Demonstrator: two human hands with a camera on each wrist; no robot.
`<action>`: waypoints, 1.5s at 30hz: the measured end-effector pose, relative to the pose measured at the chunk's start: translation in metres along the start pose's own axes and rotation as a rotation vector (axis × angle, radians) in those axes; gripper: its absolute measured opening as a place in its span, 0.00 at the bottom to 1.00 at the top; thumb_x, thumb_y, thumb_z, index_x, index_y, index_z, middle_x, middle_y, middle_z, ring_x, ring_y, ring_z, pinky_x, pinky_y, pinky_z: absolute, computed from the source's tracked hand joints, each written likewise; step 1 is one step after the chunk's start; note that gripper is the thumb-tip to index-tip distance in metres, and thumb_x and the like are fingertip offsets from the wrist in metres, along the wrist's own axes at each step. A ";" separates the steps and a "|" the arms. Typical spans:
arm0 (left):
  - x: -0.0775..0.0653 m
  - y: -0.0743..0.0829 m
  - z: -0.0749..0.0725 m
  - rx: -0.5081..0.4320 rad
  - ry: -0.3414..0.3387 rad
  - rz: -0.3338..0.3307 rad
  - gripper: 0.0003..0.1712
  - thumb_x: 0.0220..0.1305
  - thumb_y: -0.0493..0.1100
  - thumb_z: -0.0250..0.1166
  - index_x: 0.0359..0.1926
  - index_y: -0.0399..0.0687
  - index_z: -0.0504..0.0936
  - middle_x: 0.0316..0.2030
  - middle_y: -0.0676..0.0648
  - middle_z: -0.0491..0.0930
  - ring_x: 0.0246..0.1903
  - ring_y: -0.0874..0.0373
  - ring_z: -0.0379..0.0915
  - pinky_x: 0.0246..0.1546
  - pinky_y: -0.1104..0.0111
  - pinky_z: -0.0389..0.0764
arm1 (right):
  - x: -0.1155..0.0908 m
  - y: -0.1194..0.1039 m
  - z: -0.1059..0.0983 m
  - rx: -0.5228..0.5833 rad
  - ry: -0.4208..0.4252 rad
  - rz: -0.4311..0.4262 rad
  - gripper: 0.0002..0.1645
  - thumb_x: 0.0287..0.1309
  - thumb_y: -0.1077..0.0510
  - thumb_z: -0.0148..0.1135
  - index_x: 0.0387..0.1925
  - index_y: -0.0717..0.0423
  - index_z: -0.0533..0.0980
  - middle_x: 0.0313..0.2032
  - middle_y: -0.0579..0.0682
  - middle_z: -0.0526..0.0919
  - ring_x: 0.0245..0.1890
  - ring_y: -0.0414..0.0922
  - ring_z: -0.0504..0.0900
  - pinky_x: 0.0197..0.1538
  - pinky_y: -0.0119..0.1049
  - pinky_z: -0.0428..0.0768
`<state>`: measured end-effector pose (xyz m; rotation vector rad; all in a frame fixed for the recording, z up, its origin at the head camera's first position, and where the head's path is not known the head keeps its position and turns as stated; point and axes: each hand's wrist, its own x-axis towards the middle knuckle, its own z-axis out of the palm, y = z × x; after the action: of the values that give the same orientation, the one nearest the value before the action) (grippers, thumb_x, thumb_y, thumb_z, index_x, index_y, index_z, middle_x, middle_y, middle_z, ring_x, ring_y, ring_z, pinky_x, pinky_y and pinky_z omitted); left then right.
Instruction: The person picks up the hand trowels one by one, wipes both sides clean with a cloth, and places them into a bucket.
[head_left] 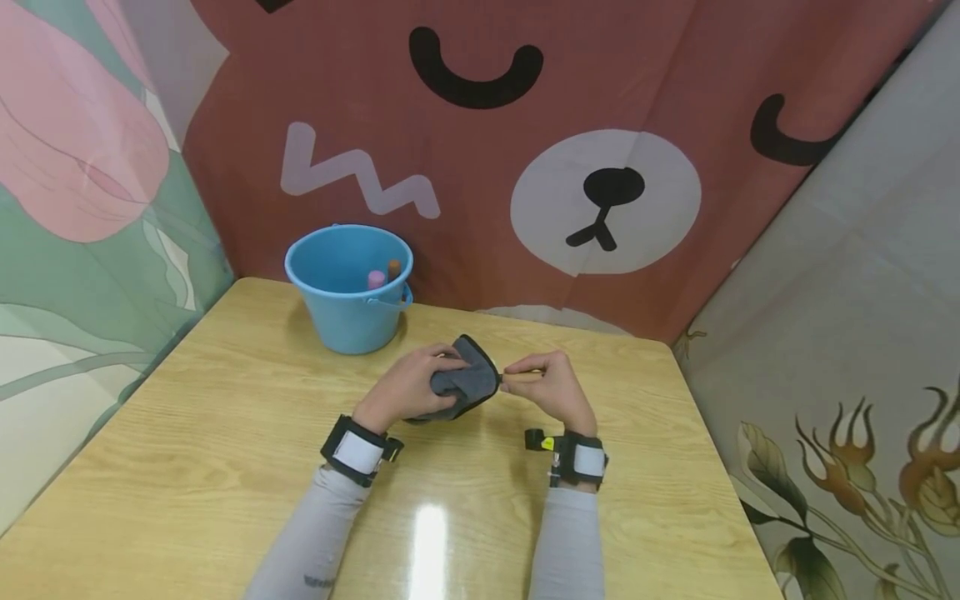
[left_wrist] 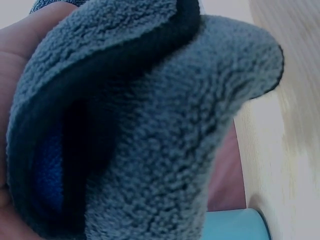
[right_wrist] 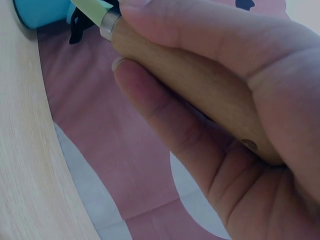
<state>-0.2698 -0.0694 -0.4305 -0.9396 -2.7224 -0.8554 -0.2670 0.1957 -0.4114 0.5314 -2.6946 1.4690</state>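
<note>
My left hand (head_left: 405,387) grips a folded grey cloth (head_left: 474,379) with black edging, held up over the table. Close up in the left wrist view, the fleecy cloth (left_wrist: 160,135) is bent over itself, with a bit of blue inside the fold. My right hand (head_left: 558,392) pinches a wooden-handled tool (right_wrist: 190,82) between thumb and fingers. Past its silver metal collar (right_wrist: 109,25) a pale green part shows, cut off by the frame edge. In the head view the tool's front end meets the cloth's edge; its working tip cannot be made out.
At the table's back left stands a light blue bucket (head_left: 352,321), its handle hanging on the right side. Inside are a pink piece (head_left: 376,279) and a brown piece (head_left: 393,268). Printed cloth hangings (head_left: 480,167) rise behind the wooden table (head_left: 225,458) and along both sides.
</note>
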 end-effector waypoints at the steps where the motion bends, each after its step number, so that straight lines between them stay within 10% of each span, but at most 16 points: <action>1: 0.000 0.000 0.000 -0.001 0.000 -0.001 0.29 0.54 0.47 0.78 0.58 0.54 0.86 0.57 0.47 0.80 0.56 0.50 0.77 0.58 0.54 0.79 | -0.001 -0.005 -0.001 -0.001 -0.001 0.000 0.12 0.49 0.63 0.79 0.39 0.59 0.89 0.40 0.56 0.90 0.45 0.55 0.86 0.48 0.48 0.84; 7: 0.000 -0.001 0.000 -0.013 -0.006 -0.010 0.29 0.54 0.46 0.78 0.58 0.54 0.86 0.58 0.47 0.79 0.57 0.50 0.76 0.58 0.54 0.79 | -0.011 -0.028 -0.005 -0.006 -0.004 -0.002 0.12 0.51 0.65 0.77 0.39 0.64 0.88 0.40 0.58 0.89 0.44 0.53 0.86 0.46 0.44 0.84; 18: -0.002 -0.005 0.000 -0.013 -0.009 -0.032 0.29 0.53 0.46 0.78 0.59 0.54 0.85 0.59 0.47 0.79 0.59 0.48 0.75 0.60 0.52 0.77 | -0.001 0.013 -0.003 0.018 0.005 0.038 0.14 0.51 0.59 0.79 0.42 0.57 0.89 0.44 0.55 0.89 0.48 0.52 0.85 0.46 0.43 0.86; 45: -0.004 -0.018 0.002 0.050 0.010 -0.030 0.31 0.51 0.45 0.79 0.59 0.53 0.85 0.60 0.46 0.79 0.59 0.48 0.77 0.59 0.54 0.78 | -0.008 0.028 -0.014 0.036 0.061 0.051 0.15 0.49 0.56 0.81 0.40 0.56 0.89 0.40 0.44 0.90 0.49 0.47 0.84 0.51 0.47 0.83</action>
<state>-0.2772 -0.0820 -0.4419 -0.8841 -2.7424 -0.7916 -0.2695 0.2234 -0.4274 0.4146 -2.6592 1.5226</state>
